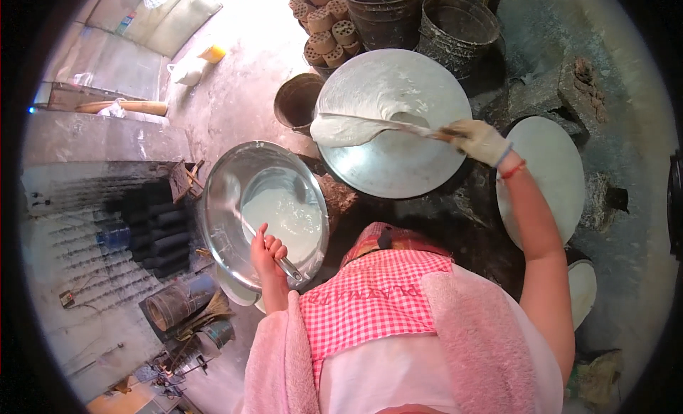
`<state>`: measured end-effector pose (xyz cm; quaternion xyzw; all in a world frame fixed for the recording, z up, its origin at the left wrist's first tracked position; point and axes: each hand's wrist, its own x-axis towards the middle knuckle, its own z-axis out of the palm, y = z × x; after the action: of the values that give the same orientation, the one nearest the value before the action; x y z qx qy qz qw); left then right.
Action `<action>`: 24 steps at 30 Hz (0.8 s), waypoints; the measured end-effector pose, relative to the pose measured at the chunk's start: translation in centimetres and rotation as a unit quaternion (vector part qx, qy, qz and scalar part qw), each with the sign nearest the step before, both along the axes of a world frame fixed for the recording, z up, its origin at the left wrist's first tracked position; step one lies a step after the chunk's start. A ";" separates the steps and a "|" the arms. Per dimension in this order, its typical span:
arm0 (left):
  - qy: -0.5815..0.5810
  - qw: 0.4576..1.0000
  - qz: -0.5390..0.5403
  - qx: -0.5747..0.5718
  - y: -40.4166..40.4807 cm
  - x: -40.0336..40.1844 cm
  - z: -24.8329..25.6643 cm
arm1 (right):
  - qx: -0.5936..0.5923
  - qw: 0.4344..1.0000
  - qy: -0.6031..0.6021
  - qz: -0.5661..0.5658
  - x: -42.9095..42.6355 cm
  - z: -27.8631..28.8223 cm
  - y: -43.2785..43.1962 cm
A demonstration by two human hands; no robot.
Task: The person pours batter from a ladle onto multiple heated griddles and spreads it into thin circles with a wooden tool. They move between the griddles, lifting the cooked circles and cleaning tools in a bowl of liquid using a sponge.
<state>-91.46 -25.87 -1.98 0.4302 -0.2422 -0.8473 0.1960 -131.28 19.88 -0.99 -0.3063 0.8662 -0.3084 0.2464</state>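
My right hand (pixel 478 140), in a pale work glove, grips the wooden handle of a long flat spreader (pixel 395 125). Its blade lies across white batter (pixel 352 101) on a large round metal griddle (pixel 347 171). Part of the batter hangs at the griddle's left rim. My bare left hand (pixel 268 252) is closed round the metal handle of a ladle (pixel 240 216) over a wide steel basin (pixel 219 187). White liquid batter (pixel 283 216) lies in the basin. The spreader's far end rests among the batter near the left edge.
Another round pale surface (pixel 549 179) lies right of the griddle. Perforated coal briquettes (pixel 322 40) are stacked behind it, beside soot-stained buckets (pixel 459 35). A smaller bucket (pixel 300 101) stands between them and the basin. A small wooden stool (pixel 184 181) is left of the basin.
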 end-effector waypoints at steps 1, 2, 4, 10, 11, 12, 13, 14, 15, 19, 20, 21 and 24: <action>-0.096 0.982 -0.097 -0.129 1.3 -1.6 2.3 | -0.068 0.997 0.023 -0.014 -0.1 -1.7 2.8; -0.140 0.963 -0.125 -0.191 2.5 -2.3 3.8 | -0.050 0.995 0.014 -0.088 0.0 0.0 2.8; -0.177 0.919 -0.176 -0.306 2.9 -3.7 2.5 | -0.120 0.976 -0.036 -0.180 -2.0 -1.5 2.5; -0.203 0.646 -0.297 -0.674 6.5 -7.5 0.3 | -0.005 0.992 -0.108 -0.057 3.2 0.9 -6.0; -0.181 0.644 -0.282 -0.688 7.0 -6.5 -0.3 | 0.039 0.973 -0.214 -0.073 4.6 1.7 -6.5; -0.177 0.642 -0.284 -0.690 7.8 -5.9 -0.4 | -0.022 0.988 -0.139 -0.059 5.5 -0.1 -4.9; -0.182 0.643 -0.296 -0.682 8.5 -5.0 -0.4 | -0.022 0.988 -0.137 -0.067 6.7 -1.1 -3.2; -0.183 0.644 -0.310 -0.675 9.0 -4.2 -0.4 | -0.056 0.993 -0.083 -0.061 8.3 -1.9 -1.2; -0.181 0.645 -0.311 -0.674 9.3 -2.5 -0.1 | -0.088 0.995 -0.033 -0.043 10.2 -3.0 0.0; -0.134 0.674 -0.373 -0.623 10.9 2.3 3.1 | -0.083 0.988 -0.063 -0.116 21.7 -5.0 3.4; -0.132 0.662 -0.415 -0.610 11.0 2.8 3.9 | -0.015 0.986 -0.054 -0.157 25.0 -5.0 3.3; -0.121 0.652 -0.457 -0.593 10.9 2.9 3.8 | 0.059 0.977 -0.039 -0.200 27.9 -5.5 3.3; -0.011 0.629 -0.487 -0.606 9.0 0.3 0.5 | 0.051 0.930 -0.090 -0.352 35.1 -19.6 2.7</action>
<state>-91.14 -16.84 -1.49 0.0426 -0.8774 -0.4768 -0.0314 -96.19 22.63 -20.60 0.0606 0.9073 -0.3568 0.2142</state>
